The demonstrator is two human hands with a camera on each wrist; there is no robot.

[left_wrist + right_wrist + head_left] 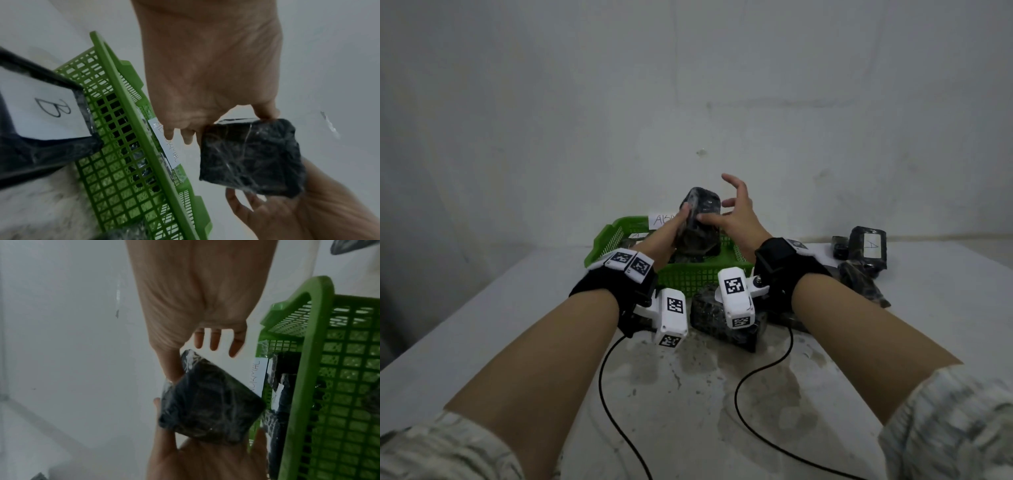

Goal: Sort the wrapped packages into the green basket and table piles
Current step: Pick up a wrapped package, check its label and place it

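Note:
I hold a black plastic-wrapped package (700, 209) upright above the green basket (616, 233). My left hand (681, 222) grips its left side, thumb on one edge and fingers behind it. My right hand (727, 205) is beside it on the right, with only the thumb touching the package and the other fingers spread apart in the air. In the left wrist view the package (251, 155) sits past the basket's rim (123, 100). The right wrist view shows the package (209, 402) between my right thumb and my left palm. Other black packages lie inside the basket.
A package with a white label marked B (41, 113) lies against the basket's outer wall. More black packages, one labelled A (868, 248), are piled at the table's back right. Another package (709, 315) lies in front of the basket. Two black cables (602, 377) trail over the stained tabletop.

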